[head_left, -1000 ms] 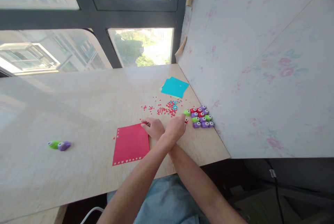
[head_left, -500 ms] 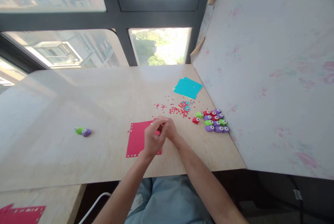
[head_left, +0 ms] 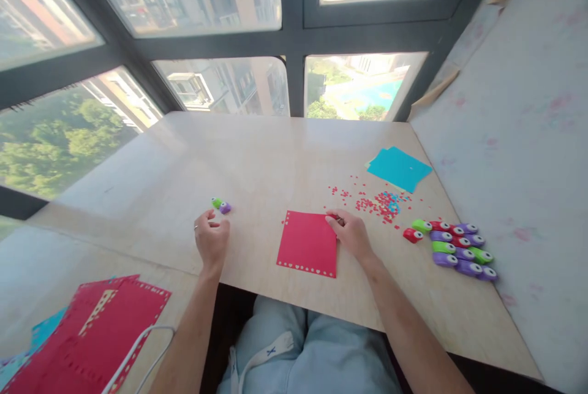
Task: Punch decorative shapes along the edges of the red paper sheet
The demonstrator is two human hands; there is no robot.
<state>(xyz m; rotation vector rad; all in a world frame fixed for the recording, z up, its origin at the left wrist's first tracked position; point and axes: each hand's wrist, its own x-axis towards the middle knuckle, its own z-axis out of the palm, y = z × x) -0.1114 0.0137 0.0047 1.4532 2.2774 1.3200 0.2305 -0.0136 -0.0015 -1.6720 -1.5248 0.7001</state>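
From the head view, the left hand [head_left: 211, 239] hovers over the worktop [head_left: 257, 155] with fingers loosely curled and holding nothing, just short of a small green and purple punch [head_left: 221, 205]. The right hand [head_left: 351, 234] rests at the top right corner of the red sheet [head_left: 309, 243], fingertips pinched on its edge. Red confetti [head_left: 367, 203] lies just beyond, a cluster of coloured punches [head_left: 452, 247] to the right, and blue paper [head_left: 399, 168] farther back.
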